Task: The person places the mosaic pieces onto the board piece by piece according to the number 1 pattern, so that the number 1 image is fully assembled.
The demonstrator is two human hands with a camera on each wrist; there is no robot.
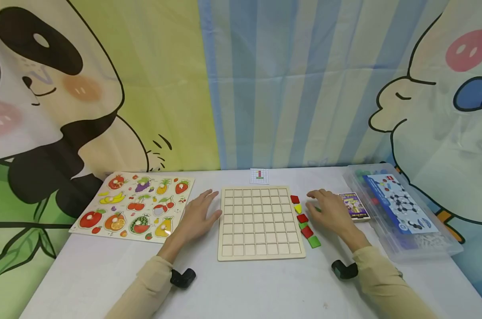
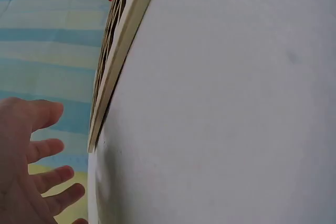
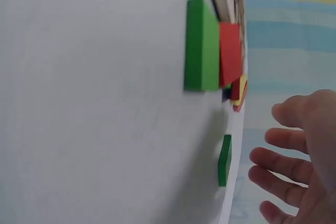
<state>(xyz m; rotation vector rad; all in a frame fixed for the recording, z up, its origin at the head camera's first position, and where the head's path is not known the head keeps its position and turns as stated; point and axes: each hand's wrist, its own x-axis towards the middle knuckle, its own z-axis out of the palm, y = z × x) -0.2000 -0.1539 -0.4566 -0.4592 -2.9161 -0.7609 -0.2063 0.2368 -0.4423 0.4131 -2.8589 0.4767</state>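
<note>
A pale wooden grid board lies flat in the middle of the white table, its squares bare. My left hand lies open on the table, fingers spread, just off the board's left edge; it holds nothing. A row of small tiles runs down the board's right side: red, yellow, red, green. My right hand rests open beside them, fingers over a lone green tile. The right wrist view shows the green tile and the red tile close up.
A fruit peg puzzle lies at the left. A small pattern card sits behind the board. A purple card pack and a clear plastic box stand at the right. A cartoon backdrop hangs behind the table.
</note>
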